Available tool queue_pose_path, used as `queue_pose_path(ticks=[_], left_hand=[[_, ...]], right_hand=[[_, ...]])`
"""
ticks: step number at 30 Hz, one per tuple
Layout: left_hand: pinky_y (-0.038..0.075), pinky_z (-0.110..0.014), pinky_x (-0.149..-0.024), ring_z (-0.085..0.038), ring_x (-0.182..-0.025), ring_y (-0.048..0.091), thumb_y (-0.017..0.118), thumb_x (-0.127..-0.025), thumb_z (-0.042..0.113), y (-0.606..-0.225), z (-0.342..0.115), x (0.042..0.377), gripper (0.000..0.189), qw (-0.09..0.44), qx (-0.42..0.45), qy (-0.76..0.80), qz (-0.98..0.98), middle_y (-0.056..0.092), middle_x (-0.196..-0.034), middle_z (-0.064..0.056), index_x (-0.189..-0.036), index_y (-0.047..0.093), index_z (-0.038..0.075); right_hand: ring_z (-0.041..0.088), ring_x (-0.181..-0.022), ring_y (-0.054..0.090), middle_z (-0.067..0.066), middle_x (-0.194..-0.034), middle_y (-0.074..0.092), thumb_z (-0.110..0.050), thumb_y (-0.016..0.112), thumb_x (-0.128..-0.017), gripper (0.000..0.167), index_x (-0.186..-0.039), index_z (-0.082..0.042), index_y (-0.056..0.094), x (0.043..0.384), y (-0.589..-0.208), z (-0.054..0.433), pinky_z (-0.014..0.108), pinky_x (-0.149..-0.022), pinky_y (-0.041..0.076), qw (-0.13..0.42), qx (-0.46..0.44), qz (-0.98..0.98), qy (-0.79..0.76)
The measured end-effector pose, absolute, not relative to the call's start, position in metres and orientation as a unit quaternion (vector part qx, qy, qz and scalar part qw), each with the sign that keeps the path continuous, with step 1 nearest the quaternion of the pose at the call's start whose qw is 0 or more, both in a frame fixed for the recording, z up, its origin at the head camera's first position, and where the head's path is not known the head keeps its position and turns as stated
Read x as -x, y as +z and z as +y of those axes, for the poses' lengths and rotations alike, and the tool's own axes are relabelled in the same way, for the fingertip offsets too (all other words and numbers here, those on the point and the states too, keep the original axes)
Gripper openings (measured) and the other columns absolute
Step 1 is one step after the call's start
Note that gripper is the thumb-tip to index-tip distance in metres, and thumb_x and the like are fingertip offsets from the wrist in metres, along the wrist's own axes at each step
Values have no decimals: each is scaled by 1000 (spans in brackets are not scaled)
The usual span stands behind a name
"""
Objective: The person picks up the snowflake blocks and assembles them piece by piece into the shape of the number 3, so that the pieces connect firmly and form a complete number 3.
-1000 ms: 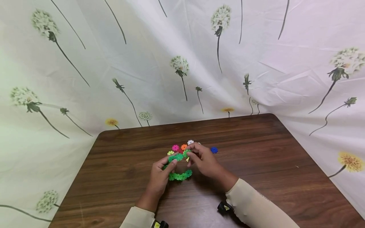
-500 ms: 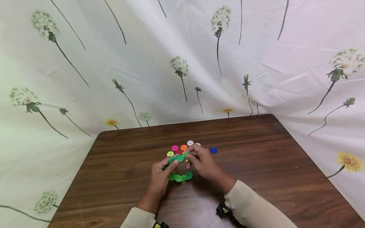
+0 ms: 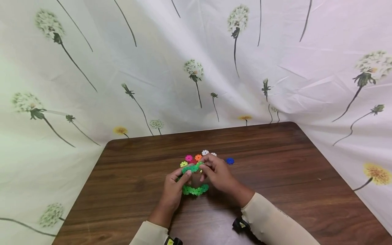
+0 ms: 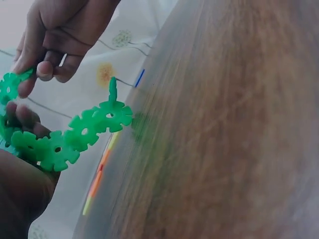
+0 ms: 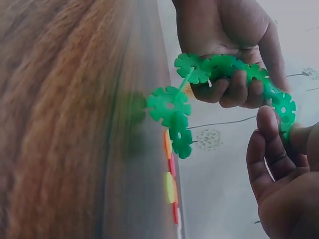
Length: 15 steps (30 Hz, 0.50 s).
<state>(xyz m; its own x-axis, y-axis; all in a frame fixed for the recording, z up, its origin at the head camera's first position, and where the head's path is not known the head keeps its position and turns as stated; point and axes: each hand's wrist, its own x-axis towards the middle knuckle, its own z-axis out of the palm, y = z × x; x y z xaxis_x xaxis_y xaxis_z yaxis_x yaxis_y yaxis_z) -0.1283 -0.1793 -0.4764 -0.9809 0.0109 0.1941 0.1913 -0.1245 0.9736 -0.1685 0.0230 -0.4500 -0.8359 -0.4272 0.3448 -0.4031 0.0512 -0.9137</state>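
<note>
A curved chain of interlocked green flower-shaped discs [image 3: 196,191] hangs above the table. My left hand [image 3: 172,190] grips it, with the thumb on top of its upper stretch. The far end disc [image 5: 284,108] is pinched between thumb and fingers of my right hand [image 3: 219,174]. In the right wrist view that disc meets the rest of the chain. The loose end [image 4: 112,115] droops below the left hand and touches neither hand. Part of the chain is hidden behind the left fingers.
Behind the hands on the wooden table [image 3: 275,156] lie loose flower discs: pink [image 3: 189,158], orange [image 3: 198,157], white [image 3: 205,152] and yellow [image 3: 183,164]. A blue disc [image 3: 230,161] lies apart to the right. A flower-printed cloth [image 3: 171,85] hangs behind the table.
The end disc at my right fingertips has tilted and shows less of its face than a second ago. Both hands stay in nearly the same place.
</note>
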Motion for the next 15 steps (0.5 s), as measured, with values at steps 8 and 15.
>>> queue_pose_path(ticks=[8,15], left_hand=[[34,-14,-124,-6,-153,47,29,-120,49,-480,-189,132,74,45,90,-779,-619,67,-149,13,-153,52,-13],[47,-20,-114,-4,-133,63,47,-118,22,-483,-187,133,50,53,96,-763,-637,70,-143,14,-155,50,-12]], right_hand=[[19,-69,74,29,-83,70,-4,52,-115,10,-119,4,55,175,-450,27,31,-79,66,17,256,698,-669],[21,-74,76,32,-90,72,-7,50,-116,12,-123,2,53,176,-450,31,30,-82,66,43,243,701,-669]])
